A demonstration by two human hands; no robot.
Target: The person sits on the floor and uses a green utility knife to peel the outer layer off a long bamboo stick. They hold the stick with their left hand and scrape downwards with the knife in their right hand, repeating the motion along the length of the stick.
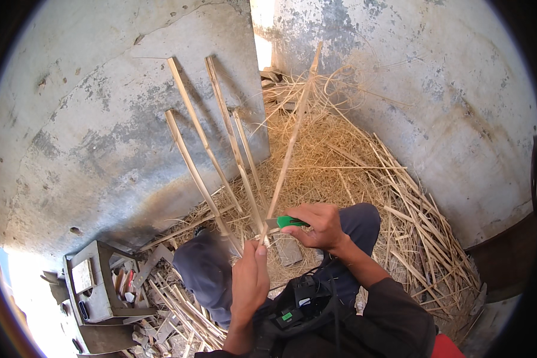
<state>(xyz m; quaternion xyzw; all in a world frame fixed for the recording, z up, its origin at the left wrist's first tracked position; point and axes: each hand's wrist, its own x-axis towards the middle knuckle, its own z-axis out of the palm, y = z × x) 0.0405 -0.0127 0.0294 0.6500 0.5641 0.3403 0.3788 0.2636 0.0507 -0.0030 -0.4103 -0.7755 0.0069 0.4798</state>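
Note:
My left hand [250,275] is closed around the lower end of a long, pale split-bamboo strip [291,140]. The strip slants away from me, its far end up by the back wall. In my right hand [321,228] is a green-handled utility knife [289,222], held just beyond my left fingers. Its short blade lies against the strip, or very close to it; the exact contact is too small to make out. Both hands are between my bent knees.
Several bamboo pieces [194,164] lean on the left wall [101,137]. Shavings [334,146] heap up ahead, with a pile of thin strips [426,238] along the right. A worn wooden stool-like box [95,292] with clutter stands at left. More strips [185,313] lie near it.

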